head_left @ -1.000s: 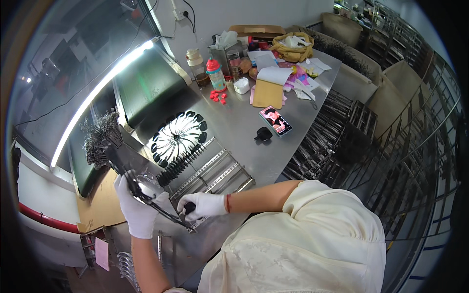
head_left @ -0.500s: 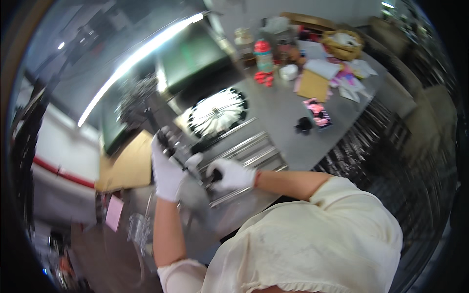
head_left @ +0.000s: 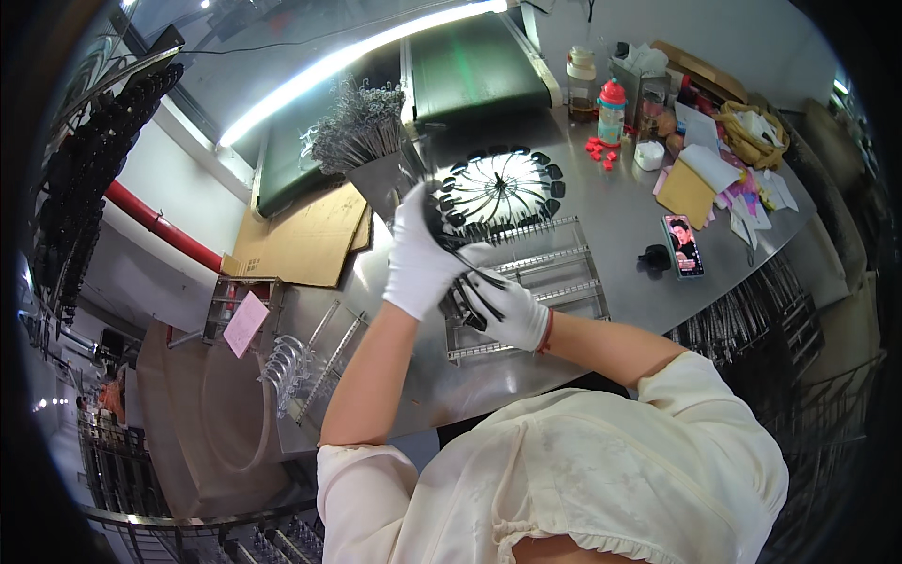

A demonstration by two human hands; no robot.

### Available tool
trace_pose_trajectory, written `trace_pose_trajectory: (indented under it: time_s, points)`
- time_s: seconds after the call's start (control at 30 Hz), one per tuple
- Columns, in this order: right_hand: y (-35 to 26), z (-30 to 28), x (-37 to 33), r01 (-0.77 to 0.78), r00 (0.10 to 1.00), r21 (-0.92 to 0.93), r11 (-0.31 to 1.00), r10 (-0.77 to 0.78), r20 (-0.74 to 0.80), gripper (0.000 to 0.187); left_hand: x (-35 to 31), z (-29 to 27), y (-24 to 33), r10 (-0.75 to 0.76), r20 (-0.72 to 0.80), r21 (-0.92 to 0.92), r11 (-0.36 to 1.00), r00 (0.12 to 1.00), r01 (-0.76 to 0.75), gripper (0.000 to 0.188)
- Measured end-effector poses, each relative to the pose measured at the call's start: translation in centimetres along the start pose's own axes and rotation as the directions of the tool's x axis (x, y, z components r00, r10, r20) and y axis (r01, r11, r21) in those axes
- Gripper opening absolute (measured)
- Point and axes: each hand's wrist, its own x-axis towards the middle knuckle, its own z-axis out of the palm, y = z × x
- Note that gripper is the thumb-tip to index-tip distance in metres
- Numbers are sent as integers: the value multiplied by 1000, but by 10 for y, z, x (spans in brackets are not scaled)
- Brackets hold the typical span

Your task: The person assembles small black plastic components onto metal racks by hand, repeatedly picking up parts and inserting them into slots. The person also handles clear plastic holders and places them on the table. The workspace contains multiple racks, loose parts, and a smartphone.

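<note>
Both my hands wear white gloves and meet over a slotted metal rack [head_left: 564, 261] on the steel table. My left hand [head_left: 420, 252] is raised, its fingers curved around dark thin pieces, some smeared by motion. My right hand [head_left: 512, 315] closes on a bunch of black thin-stemmed pieces [head_left: 482, 287] with wider dark ends; their exact kind is unclear. Just beyond the hands, similar black-ended pieces fan out in a ring [head_left: 500, 186] on a bright white round surface. A dark row of them stands along the rack's far edge.
A metal bin [head_left: 381, 183] full of thin wire pieces stands beyond my left hand, beside cardboard [head_left: 301, 235]. A green conveyor belt [head_left: 479, 66] lies behind. At right are a phone [head_left: 683, 246], a red-capped bottle [head_left: 612, 113] and papers. Clear plastic hooks [head_left: 287, 371] hang at left.
The whole view has swung, so the table and hands sit farther right and look sharper. My hands have come closer together, with the black pieces now between them.
</note>
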Motion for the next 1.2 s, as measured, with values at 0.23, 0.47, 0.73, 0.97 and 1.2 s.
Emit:
trace_pose_trajectory:
  time_s: [0.23,0.47,0.73,0.97,1.2]
  points:
    - [36,-6,1,-684,622,655,-319,212,753,37,-4,-8,-8,-207,48,-685,705,977,183,101]
    - [11,24,14,-223,733,684,-694,343,588,24,-15,25,-1,-108,-139,-156,984,984,86,106]
    - [43,-9,14,-545,748,829,-128,372,550,42,-1,-31,-24,-318,111,-849,462,941,256,75]
    - [23,15,23,-593,805,448,669,488,337,25,-23,25,-12,-326,-28,-539,801,945,260,77]
    - [51,-18,17,-547,818,486,681,557,140,38,-8,-38,-29,-371,229,-937,166,900,306,56]
